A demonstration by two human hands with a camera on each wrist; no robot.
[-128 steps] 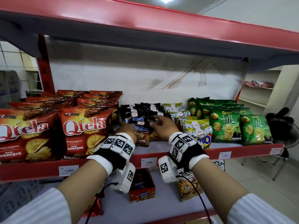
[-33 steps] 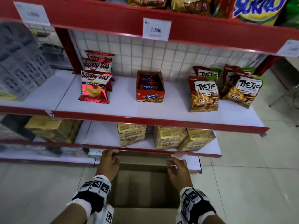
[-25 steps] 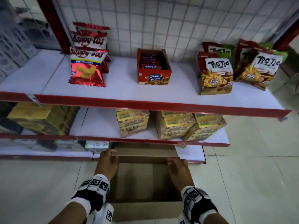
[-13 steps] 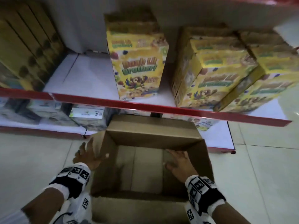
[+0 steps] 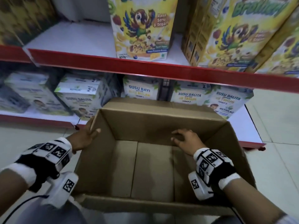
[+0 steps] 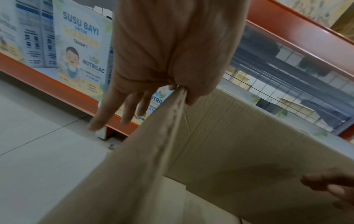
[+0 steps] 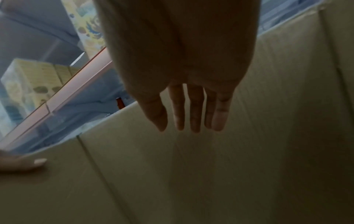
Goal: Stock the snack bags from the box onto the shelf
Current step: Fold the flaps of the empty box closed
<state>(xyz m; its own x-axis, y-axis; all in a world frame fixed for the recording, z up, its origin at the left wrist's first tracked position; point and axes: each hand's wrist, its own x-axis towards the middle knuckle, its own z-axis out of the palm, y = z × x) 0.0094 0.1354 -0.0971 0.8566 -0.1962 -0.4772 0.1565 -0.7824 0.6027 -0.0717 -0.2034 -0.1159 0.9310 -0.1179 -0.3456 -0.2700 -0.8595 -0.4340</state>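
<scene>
An open brown cardboard box (image 5: 153, 167) stands on the floor in front of the bottom shelf. Inside it I see only bare bottom flaps; no snack bags are in view. My left hand (image 5: 84, 136) straddles the rim of the box's left wall, thumb inside and straight fingers (image 6: 107, 115) hanging down the outside. My right hand (image 5: 186, 139) hovers inside the box near the far right corner, fingers loose, holding nothing. In the right wrist view its fingers (image 7: 191, 115) point down along the inner cardboard wall (image 7: 249, 166).
Yellow cereal boxes (image 5: 142, 29) stand on the red-edged shelf (image 5: 113, 65) above the box. White milk formula cartons (image 5: 80, 96) fill the bottom shelf right behind it. Pale floor tiles (image 5: 275, 143) lie to the left and right.
My view has dropped from the snack shelves to the box on the floor. The left hand has moved from outside the box onto its left rim. The right hand stays inside.
</scene>
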